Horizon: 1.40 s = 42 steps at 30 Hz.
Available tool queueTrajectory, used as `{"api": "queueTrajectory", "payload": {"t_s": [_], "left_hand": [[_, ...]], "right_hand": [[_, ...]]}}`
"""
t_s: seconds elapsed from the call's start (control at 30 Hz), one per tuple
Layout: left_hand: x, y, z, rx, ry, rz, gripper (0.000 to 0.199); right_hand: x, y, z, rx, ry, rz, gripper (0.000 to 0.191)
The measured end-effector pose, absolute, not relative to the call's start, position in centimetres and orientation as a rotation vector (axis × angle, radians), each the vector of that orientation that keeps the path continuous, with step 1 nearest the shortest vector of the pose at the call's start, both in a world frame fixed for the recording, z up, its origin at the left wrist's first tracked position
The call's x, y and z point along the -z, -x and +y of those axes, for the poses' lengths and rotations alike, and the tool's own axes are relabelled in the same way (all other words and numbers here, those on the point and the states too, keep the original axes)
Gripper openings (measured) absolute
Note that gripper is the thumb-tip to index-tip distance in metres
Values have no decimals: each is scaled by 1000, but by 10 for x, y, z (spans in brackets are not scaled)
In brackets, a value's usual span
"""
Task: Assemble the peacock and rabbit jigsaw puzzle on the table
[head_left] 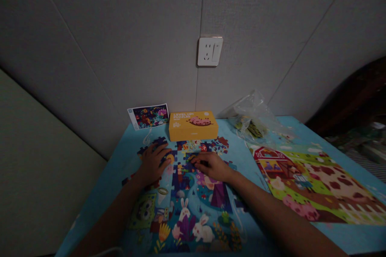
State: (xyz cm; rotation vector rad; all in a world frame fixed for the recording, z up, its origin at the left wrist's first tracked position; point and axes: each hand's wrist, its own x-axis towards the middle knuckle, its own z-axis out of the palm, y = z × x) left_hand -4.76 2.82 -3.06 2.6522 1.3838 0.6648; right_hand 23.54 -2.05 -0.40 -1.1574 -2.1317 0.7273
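While the jigsaw puzzle (197,202) lies flat at the lower centre of the frame, both hands rest over its upper portion. Its joined area shows white rabbits, a blue stream and plants; the outline toward the top is irregular, with piece tabs exposed. The left hand (154,163), left of centre, is palm down with the fingers loosely spread and extended over dark pieces (159,141) at the puzzle's upper left; no grasp is visible. The right hand (213,165), just right of centre, has its fingers bent and drawn toward the thumb above the puzzle's upper middle; whether a piece is gripped cannot be told. Reddish-brown pieces (221,143) lie beyond the right hand, near the front of a yellow box (193,125) marked "LEVEL UP! PUZZLES". Left of the box, a printed picture sheet (150,116) leans toward the wall (120,28). Right of the box is a clear plastic bag (253,116) with contents inside. A farm picture (319,184) with a spotted cow lies at the lower right. All these items are on a blue worktop (105,192). A white socket plate (210,51) is mounted at the upper centre.
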Motion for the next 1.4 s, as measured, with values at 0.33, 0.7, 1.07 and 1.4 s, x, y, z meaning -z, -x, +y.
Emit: {"api": "queueTrajectory", "payload": {"t_s": [0.33,0.7,1.07,1.4], "left_hand": [[30,54,33,-624,-2601,1608,30],[28,58,33,-666,-2567,1644,31],[26,57,29,-598,-2622,1583,33],[29,63,37,-758,-2613,1652,30]], "right_hand": [[4,-235,-21,-743,1129,-2118,18],[4,-236,-21,-726,1147,-2138,18],[1,-235,-22,-715,1122,-2152,18],[-6,-261,-13,-312,1516,-1987,24]]}}
